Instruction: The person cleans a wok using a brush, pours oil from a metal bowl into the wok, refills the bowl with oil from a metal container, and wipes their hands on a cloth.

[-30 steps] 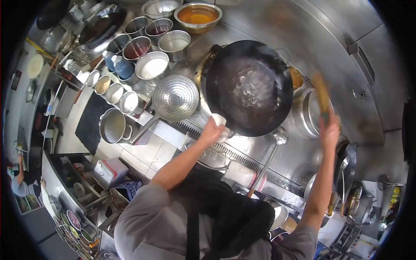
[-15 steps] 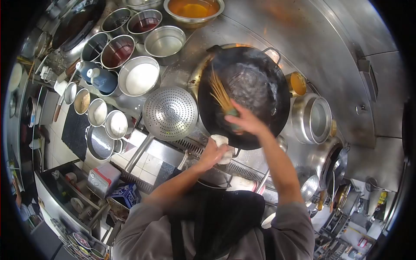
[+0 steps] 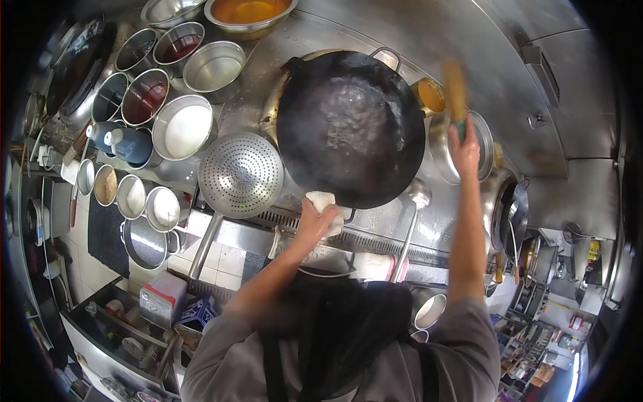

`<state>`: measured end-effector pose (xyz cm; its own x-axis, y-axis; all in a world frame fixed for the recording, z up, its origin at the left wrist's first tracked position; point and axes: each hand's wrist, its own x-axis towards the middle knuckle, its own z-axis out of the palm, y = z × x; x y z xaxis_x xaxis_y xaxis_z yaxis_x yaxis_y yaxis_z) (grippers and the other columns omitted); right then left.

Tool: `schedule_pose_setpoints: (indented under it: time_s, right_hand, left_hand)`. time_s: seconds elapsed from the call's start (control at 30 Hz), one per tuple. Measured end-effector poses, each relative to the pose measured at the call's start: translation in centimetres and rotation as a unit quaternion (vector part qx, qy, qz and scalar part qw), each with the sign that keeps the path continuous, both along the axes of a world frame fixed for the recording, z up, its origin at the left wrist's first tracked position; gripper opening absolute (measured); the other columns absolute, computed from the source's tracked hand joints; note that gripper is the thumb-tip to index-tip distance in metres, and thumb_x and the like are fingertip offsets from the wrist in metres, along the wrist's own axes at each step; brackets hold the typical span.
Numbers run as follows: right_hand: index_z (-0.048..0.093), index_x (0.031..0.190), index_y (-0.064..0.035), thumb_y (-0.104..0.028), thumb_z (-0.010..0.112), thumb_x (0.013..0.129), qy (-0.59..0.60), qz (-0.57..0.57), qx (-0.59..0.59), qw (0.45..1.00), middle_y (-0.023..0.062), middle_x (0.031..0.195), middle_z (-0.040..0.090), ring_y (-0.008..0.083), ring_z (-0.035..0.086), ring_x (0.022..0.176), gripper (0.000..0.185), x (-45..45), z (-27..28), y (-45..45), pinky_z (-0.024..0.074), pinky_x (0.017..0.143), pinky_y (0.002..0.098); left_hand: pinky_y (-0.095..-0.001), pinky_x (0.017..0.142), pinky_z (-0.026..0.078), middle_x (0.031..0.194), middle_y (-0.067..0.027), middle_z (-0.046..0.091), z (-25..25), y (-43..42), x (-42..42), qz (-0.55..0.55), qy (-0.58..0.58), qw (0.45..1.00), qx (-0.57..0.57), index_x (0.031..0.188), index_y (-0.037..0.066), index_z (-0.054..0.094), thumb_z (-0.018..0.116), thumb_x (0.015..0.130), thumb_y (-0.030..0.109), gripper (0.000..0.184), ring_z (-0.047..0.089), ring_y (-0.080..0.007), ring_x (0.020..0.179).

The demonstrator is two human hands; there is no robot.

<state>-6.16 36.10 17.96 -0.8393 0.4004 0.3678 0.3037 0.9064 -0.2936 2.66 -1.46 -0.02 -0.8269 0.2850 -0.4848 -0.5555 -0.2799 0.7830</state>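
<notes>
A large dark wok (image 3: pixel 301 161) sits on the stove with steaming, bubbling water (image 3: pixel 355 110) in it. My left hand (image 3: pixel 316 221) is closed round a folded white cloth (image 3: pixel 323 201) at the wok's near rim, beside its near handle. Out to the right of the wok, my right hand (image 3: pixel 465 153) grips a bamboo wok brush (image 3: pixel 455 87) by its green-banded part. The brush is blurred by motion and points away from me, above a round steel pot (image 3: pixel 442 151).
A perforated strainer (image 3: pixel 241 174) rests left of the wok. Several steel containers, one with white contents (image 3: pixel 186 129), stand further left. A ladle (image 3: pixel 416 195) lies right of the wok. An orange-filled bowl (image 3: pixel 248 10) is at the back.
My right hand has lifted the brush out of the wok and swung it right. My left hand still holds the cloth at the rim. The whole view has shifted slightly.
</notes>
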Motion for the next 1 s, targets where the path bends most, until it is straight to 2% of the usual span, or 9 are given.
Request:
schedule_pose_setpoints:
  time_s: [0.13,0.23,0.37,0.4,0.53,0.73,0.77,0.87,1.0]
  right_hand:
    - [0.037,0.149,0.0039,-0.025,0.066,0.094,0.371,-0.066,-0.014,0.926,0.0319,0.141,0.049,0.0441,0.046,0.134,0.068,-7.0,-6.4,-10.1,0.0358,0.112,0.0472]
    - [0.035,0.152,-0.0056,-0.022,0.07,0.088,-0.219,0.007,-0.356,0.908,0.0198,0.108,0.066,0.0238,0.066,0.058,0.074,-6.0,-13.5,-18.3,0.0543,0.048,0.0355]
    - [0.034,0.157,-0.0194,-0.038,0.076,0.088,-0.384,0.346,-0.464,0.719,0.0088,0.115,0.067,0.0191,0.066,0.068,0.083,0.0,-9.4,-17.3,0.0573,0.058,0.0305]
    - [0.044,0.152,-0.0273,-0.041,0.077,0.086,-0.554,0.211,-0.438,0.676,0.0079,0.117,0.067,0.0149,0.067,0.071,0.075,-0.9,-4.0,-14.8,0.0569,0.06,0.0272]
    - [0.048,0.149,-0.0195,-0.042,0.073,0.088,-0.195,-0.018,0.005,0.981,0.0161,0.092,0.073,0.0219,0.073,0.072,0.07,-0.2,-11.8,-7.5,0.0601,0.066,0.039]
    - [0.051,0.147,-0.021,-0.05,0.076,0.083,-0.584,0.193,-0.366,0.698,0.013,0.113,0.071,0.0231,0.07,0.085,0.075,2.9,-2.4,-11.3,0.0588,0.072,0.0319]
    - [0.052,0.146,-0.0242,-0.05,0.077,0.082,-0.574,0.173,-0.303,0.74,0.0151,0.124,0.067,0.0254,0.068,0.101,0.074,2.0,-3.9,-5.3,0.0591,0.072,0.0319]
    - [0.047,0.147,-0.0092,-0.038,0.072,0.091,-0.152,-0.022,-0.01,0.988,0.0242,0.14,0.055,0.0401,0.056,0.123,0.068,1.4,-1.5,-1.8,0.0507,0.097,0.0437]
    - [0.036,0.148,0.0052,-0.029,0.068,0.095,0.323,-0.079,0.005,0.943,0.0325,0.141,0.048,0.047,0.049,0.129,0.07,-5.4,-6.0,-9.3,0.0389,0.109,0.0464]
  left_hand:
    - [-0.0314,0.08,0.053,0.112,-0.0106,0.056,-1.2,0.2,0.0,-0.019,0.027,0.998,-0.05,0.123,-0.001,0.042,0.064,0.091,0.006,0.04,0.059,-0.0152,0.096]
    - [-0.0318,0.08,0.053,0.113,-0.0117,0.055,-0.8,0.1,0.0,-0.031,-0.011,0.999,-0.02,0.123,-0.001,0.042,0.064,0.091,0.007,0.04,0.059,-0.0165,0.098]
    - [-0.0366,0.085,0.051,0.111,-0.015,0.059,-2.6,0.5,0.6,-0.026,0.077,0.99,-0.115,0.121,-0.004,0.047,0.066,0.088,0.018,0.044,0.06,-0.0216,0.098]
    - [-0.0372,0.086,0.051,0.111,-0.0155,0.059,-2.6,0.1,0.9,-0.035,0.066,0.991,-0.107,0.121,-0.004,0.047,0.066,0.088,0.019,0.045,0.06,-0.022,0.098]
    - [-0.0347,0.083,0.052,0.112,-0.0145,0.057,-0.2,-0.5,-0.3,-0.047,0.031,0.996,-0.063,0.123,-0.003,0.043,0.066,0.091,0.017,0.044,0.06,-0.0201,0.099]
    - [-0.0323,0.083,0.054,0.116,-0.0139,0.055,0.0,-0.9,-0.3,-0.066,0.003,0.997,-0.032,0.125,-0.003,0.04,0.067,0.096,0.025,0.049,0.059,-0.0176,0.101]
    - [-0.0322,0.084,0.054,0.117,-0.0138,0.054,0.6,-1.0,-0.6,-0.071,-0.012,0.997,-0.013,0.125,-0.003,0.039,0.067,0.096,0.027,0.05,0.059,-0.0173,0.101]
    - [-0.0322,0.085,0.054,0.117,-0.0132,0.055,-2.0,-0.8,0.0,-0.048,0.078,0.994,-0.056,0.126,-0.003,0.04,0.066,0.098,0.029,0.05,0.059,-0.0171,0.101]
    - [-0.0398,0.09,0.049,0.111,-0.0199,0.06,-0.5,-0.8,-0.4,-0.05,0.072,0.992,-0.087,0.117,-0.009,0.048,0.067,0.093,0.027,0.048,0.06,-0.0266,0.102]
